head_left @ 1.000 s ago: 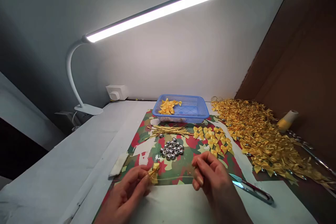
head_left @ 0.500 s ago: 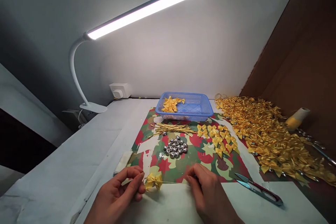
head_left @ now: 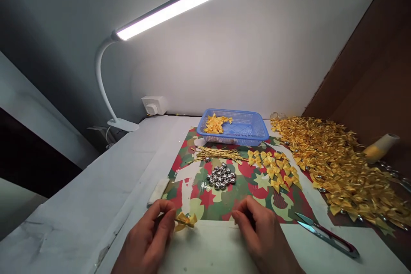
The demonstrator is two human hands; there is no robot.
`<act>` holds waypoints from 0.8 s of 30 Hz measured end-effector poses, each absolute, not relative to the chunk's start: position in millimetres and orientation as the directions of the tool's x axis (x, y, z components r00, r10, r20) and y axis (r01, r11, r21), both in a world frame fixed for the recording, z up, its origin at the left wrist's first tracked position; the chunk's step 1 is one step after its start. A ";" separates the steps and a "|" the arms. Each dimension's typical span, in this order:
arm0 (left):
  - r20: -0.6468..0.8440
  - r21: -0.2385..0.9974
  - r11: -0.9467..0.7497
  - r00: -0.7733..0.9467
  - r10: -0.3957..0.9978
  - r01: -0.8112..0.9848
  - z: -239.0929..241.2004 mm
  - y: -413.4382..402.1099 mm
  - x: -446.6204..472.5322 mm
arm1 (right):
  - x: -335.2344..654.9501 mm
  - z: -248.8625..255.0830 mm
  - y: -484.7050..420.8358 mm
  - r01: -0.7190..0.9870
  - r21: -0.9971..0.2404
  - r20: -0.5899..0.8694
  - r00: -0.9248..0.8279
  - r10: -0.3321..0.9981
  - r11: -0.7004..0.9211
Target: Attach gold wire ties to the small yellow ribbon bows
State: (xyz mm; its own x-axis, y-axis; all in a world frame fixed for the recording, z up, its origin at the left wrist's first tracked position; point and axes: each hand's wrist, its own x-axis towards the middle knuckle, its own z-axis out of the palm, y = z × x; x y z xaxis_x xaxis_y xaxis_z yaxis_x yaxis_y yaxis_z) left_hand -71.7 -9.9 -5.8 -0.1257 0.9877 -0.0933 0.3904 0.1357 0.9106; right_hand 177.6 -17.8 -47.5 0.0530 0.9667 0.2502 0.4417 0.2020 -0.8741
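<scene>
At the near edge of the patterned sheet, my left hand pinches a small yellow ribbon bow at its left side. My right hand sits to the right, apart from the bow, thumb and forefinger pressed together on a thin thread that is barely visible now. Beyond my hands lies a cluster of silver jingle bells. Behind the bells is a bundle of gold ties. Loose yellow bows are spread to the right of these.
Thread snips lie right of my right hand. A blue basket with some bows stands at the back. Finished-looking bows with bells form a large pile at right, beside a thread cone. A lamp arches overhead.
The thread seen stretched between the bow and my right hand no longer shows clearly. My left fingers have closed further over the bow. The whole view has shifted slightly.
</scene>
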 end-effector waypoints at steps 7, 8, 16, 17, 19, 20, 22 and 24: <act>-0.268 0.950 0.262 0.017 0.963 0.170 3.1 -4.5 -76.7 | 188.5 -51.1 -16.4 0.491 -0.859 0.239 0.135 0.962 0.144; -0.265 0.952 0.258 0.018 0.964 0.165 4.9 -5.2 -76.4 | 189.9 -50.2 -16.3 0.493 -0.858 0.239 0.140 0.961 0.142; -0.004 0.818 -0.065 0.118 0.993 0.571 12.1 -8.9 -78.5 | 199.9 -26.9 -18.5 0.492 -0.852 0.297 0.171 0.939 0.179; 0.029 0.768 -0.128 0.165 0.986 0.628 12.5 -7.2 -78.5 | 200.6 -24.4 -19.6 0.491 -0.850 0.309 0.171 0.936 0.191; 0.067 0.718 -0.217 0.244 0.967 0.661 13.1 -3.0 -77.4 | 201.6 -21.0 -22.2 0.488 -0.846 0.333 0.166 0.928 0.216; 0.086 0.708 -0.250 0.271 0.959 0.661 13.2 -1.1 -76.5 | 202.0 -19.9 -23.5 0.487 -0.843 0.345 0.163 0.924 0.229; 0.127 0.679 -0.313 0.314 0.941 0.664 12.4 1.7 -74.5 | 202.9 -18.5 -26.3 0.483 -0.839 0.367 0.163 0.916 0.250; 0.165 0.655 -0.359 0.338 0.927 0.665 10.6 2.8 -73.3 | 204.2 -17.7 -28.9 0.483 -0.832 0.389 0.159 0.908 0.272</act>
State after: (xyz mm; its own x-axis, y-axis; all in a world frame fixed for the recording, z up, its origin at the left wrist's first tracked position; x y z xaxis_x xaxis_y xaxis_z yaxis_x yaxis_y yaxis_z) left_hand -73.3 2.8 10.6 0.3379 0.9266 0.1650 0.6652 -0.3592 0.6546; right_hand 204.2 -28.9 -17.7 0.1586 0.9076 0.3887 0.4831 0.2720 -0.8322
